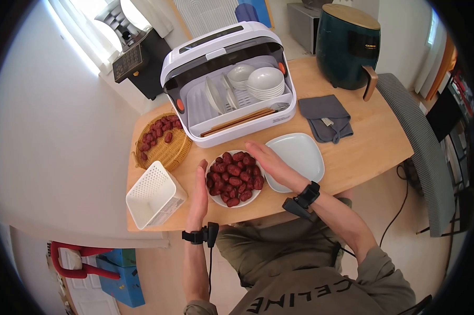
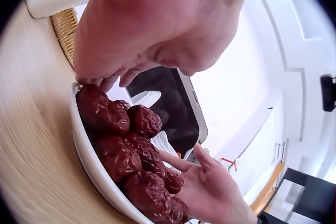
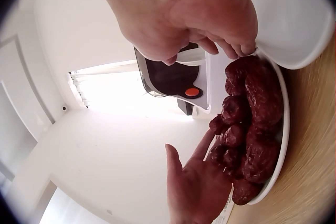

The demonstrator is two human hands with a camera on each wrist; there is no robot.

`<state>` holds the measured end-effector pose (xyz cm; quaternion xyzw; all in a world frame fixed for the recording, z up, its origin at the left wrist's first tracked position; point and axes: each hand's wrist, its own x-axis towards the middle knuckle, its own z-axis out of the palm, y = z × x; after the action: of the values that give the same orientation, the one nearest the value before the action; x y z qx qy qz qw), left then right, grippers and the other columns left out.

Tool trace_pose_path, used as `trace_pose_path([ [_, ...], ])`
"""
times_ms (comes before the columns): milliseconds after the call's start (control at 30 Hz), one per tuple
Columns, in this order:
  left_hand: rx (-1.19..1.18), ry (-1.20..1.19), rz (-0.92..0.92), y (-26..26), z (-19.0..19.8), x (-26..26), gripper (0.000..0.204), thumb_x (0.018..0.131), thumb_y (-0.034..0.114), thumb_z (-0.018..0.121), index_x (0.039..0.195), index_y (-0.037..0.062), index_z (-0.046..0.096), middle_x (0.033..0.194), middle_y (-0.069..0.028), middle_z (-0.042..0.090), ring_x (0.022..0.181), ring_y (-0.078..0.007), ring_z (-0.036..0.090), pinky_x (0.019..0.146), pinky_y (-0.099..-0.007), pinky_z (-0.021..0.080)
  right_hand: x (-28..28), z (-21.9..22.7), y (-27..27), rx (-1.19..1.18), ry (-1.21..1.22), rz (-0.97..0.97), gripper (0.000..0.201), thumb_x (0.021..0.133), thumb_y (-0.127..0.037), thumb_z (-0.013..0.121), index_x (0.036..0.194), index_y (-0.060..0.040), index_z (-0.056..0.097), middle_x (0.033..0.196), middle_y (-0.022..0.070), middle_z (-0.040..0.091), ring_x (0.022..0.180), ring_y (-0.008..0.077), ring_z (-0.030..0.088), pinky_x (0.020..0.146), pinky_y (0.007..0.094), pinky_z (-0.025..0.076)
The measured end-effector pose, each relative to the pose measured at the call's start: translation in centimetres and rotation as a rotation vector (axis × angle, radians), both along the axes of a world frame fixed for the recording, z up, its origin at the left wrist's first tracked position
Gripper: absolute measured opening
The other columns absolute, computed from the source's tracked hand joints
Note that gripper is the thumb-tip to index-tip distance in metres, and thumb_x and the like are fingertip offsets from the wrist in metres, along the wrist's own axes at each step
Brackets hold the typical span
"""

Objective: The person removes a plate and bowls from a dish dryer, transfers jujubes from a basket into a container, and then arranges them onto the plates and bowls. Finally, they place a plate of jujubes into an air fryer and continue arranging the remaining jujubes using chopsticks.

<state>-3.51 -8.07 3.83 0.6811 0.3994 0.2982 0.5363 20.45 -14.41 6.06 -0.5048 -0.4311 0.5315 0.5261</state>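
Observation:
A round white plate is heaped with wrinkled red dates near the table's front edge. My left hand stands at the plate's left side, its fingers extended and fingertips right at the rim in the left wrist view. On the opposite side my right hand reaches along the rim with straight fingers. Both palms face inward toward the dates. A square white plate lies just right of the heap, partly behind my right hand and wrist.
A white perforated basket stands at the left. Behind it a round wicker tray holds several dates. An opened white dish cabinet with bowls and chopsticks stands at the back. A folded grey cloth and a green air fryer are farther right.

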Motion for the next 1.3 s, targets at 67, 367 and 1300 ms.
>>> trace_pose_path([
  [67, -0.039, -0.056, 0.006, -0.1, -0.5, 0.1, 0.073, 0.101, 0.053, 0.026, 0.149, -0.0018, 0.022, 0.154, -0.0209, 0.023, 0.144, -0.0283, 0.02, 0.118, -0.0382, 0.015, 0.1, 0.0, -0.1, -0.007, 0.016, 0.028, 0.069, 0.1, -0.048, 0.043, 0.143, 0.0058, 0.035, 0.145, 0.0179, 0.041, 0.136, 0.0224, 0.036, 0.113, 0.0314, 0.027],
  [367, -0.134, -0.195, 0.093, -0.5, -1.4, -0.6, 0.077, 0.101, 0.057, 0.024, 0.15, -0.0019, 0.019, 0.155, -0.0219, 0.021, 0.147, -0.0274, 0.015, 0.12, -0.039, 0.01, 0.6, -2.2, 0.4, 0.011, 0.006, -0.02, 0.067, 0.101, -0.048, 0.043, 0.14, 0.006, 0.038, 0.143, 0.0162, 0.043, 0.135, 0.0213, 0.038, 0.112, 0.0326, 0.029],
  [1300, 0.016, -0.099, 0.204, -6.5, -0.1, -1.6, 0.071, 0.098, 0.034, 0.053, 0.149, -0.0012, 0.02, 0.155, -0.0207, 0.023, 0.145, -0.0288, 0.02, 0.118, -0.0389, 0.014, 1.1, 0.5, -5.9, 0.299, -0.793, 0.032, 0.043, 0.082, -0.013, 0.066, 0.123, -0.0029, 0.055, 0.119, 0.0147, 0.054, 0.113, 0.0336, 0.051, 0.099, 0.041, 0.041],
])
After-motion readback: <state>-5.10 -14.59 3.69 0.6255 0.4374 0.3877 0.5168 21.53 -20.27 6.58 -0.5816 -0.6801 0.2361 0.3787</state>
